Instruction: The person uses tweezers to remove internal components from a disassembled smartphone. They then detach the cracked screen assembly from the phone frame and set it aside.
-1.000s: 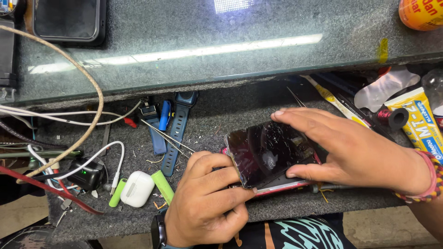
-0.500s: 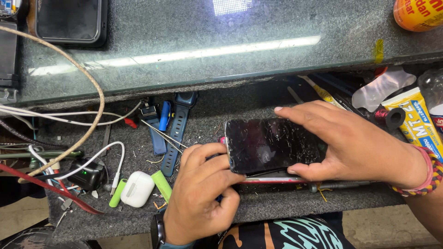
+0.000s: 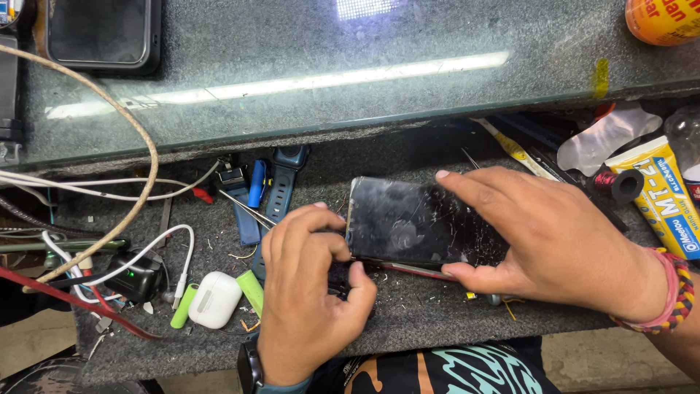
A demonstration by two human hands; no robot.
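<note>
Evidently thin, stiff and fragile, the cracked phone screen [image 3: 419, 222] is pinched along its edges by right hand [image 3: 554, 241], while left hand [image 3: 306, 299] curls closed at its left edge, best held by the rims.

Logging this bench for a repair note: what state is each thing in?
Phone screen: cracked, dark, lifted off its red frame.
Left hand: fingers at the screen's left edge.
Right hand: gripping the screen's right side.
Earbud case: closed.
Glue tube: capped.

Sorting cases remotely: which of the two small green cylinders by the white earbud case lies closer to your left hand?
The green cylinder right of the white earbud case is closer to the left hand; the other green cylinder lies on the case's far side.
</note>
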